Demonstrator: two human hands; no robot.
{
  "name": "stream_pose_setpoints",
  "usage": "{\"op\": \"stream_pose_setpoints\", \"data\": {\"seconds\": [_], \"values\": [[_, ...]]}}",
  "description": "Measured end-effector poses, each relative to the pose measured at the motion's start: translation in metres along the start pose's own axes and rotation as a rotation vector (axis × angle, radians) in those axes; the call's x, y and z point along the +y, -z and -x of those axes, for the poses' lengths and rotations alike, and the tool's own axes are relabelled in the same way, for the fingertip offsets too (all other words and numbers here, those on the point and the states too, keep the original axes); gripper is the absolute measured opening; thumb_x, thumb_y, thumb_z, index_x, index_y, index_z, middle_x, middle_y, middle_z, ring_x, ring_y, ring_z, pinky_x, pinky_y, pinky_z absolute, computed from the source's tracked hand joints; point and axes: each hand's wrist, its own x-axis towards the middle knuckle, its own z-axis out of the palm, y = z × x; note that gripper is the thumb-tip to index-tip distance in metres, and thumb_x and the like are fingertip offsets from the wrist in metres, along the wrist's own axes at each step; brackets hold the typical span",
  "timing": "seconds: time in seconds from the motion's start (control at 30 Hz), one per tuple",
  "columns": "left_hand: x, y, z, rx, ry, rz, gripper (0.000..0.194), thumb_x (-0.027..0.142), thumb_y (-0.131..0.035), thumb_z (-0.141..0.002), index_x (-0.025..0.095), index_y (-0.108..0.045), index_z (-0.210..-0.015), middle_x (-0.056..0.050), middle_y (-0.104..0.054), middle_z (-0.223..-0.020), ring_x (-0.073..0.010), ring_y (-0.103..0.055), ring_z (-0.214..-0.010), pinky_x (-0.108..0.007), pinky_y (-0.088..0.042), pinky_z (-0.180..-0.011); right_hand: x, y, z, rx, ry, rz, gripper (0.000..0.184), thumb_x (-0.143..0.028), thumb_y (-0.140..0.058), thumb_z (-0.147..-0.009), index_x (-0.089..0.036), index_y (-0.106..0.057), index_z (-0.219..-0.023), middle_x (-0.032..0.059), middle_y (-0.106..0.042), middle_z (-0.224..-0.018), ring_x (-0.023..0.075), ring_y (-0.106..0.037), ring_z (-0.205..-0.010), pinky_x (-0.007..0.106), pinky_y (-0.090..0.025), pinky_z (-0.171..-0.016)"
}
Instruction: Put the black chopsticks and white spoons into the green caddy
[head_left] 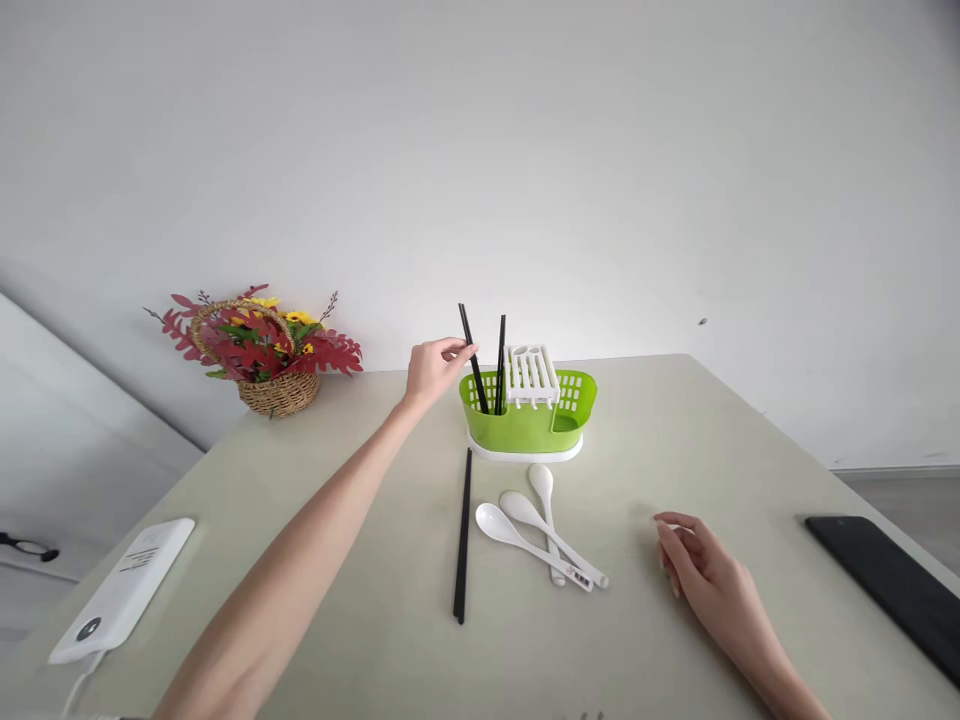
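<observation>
Chopsticks (477, 377), slim, in perforated caddy (517, 432)

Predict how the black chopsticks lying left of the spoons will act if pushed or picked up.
The black chopsticks look straight and slim, so probably stiff and light. Lying side by side with no band showing, they could separate when nudged. Rolling is uncertain: their cross-section is too small to tell.

We count three white spoons (525, 545), three pairs of black chopsticks (463, 535), two hands (433, 370), one green cutlery basket (517, 432), one white slotted rack (534, 394), one wicker flower basket (279, 395), one white power bank (127, 590) and one black smartphone (896, 583).
</observation>
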Motion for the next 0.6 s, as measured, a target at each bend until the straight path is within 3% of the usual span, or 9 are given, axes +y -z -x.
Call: {"op": "stream_pose_setpoints", "data": {"seconds": [0.17,0.27,0.47,0.6], "values": [[-0.010,-0.015,-0.005,-0.186,0.060,0.012,0.036,0.057,-0.079,-0.080,0.021,-0.082,-0.081,-0.008,-0.081,-0.088,-0.0251,-0.074,-0.080,-0.033,-0.055,-0.079,0.007,0.001,-0.004,-0.013,-0.026,0.026,0.049,-0.065,-0.047,-0.095,-0.026,-0.059,-0.122,-0.0025,-0.063,-0.069,0.0177,-0.058,-0.055,0.030,-0.046,-0.058],[-0.011,-0.020,-0.008,-0.236,0.104,-0.010,0.039,0.059,-0.077,-0.081,0.021,-0.082,-0.086,-0.007,-0.082,-0.092,-0.0243,-0.074,-0.084,-0.033,-0.055,-0.081,0.008,0.000,-0.004,-0.021,-0.032,0.043,0.046,-0.064,-0.047,-0.094,-0.027,-0.059,-0.119,-0.0032,-0.062,-0.069,0.0173,-0.058,-0.056,0.029,-0.046,-0.059],[-0.019,-0.031,-0.010,-0.221,0.109,-0.130,0.042,0.063,-0.070,-0.085,0.023,-0.082,-0.091,-0.005,-0.080,-0.100,-0.0205,-0.066,-0.079,-0.032,-0.051,-0.077,0.002,0.001,-0.001,0.009,-0.031,0.051,0.044,-0.062,-0.048,-0.095,-0.027,-0.061,-0.118,-0.0038,-0.062,-0.067,0.0167,-0.056,-0.055,0.028,-0.046,-0.059],[-0.022,-0.031,-0.005,-0.195,0.108,-0.070,0.043,0.061,-0.069,-0.086,0.023,-0.080,-0.101,-0.006,-0.077,-0.106,-0.0185,-0.064,-0.080,-0.031,-0.050,-0.079,0.001,0.000,0.000,0.021,-0.029,0.049,0.043,-0.061,-0.048,-0.095,-0.028,-0.061,-0.118,-0.0042,-0.061,-0.067,0.0168,-0.056,-0.056,0.028,-0.045,-0.059]]}}
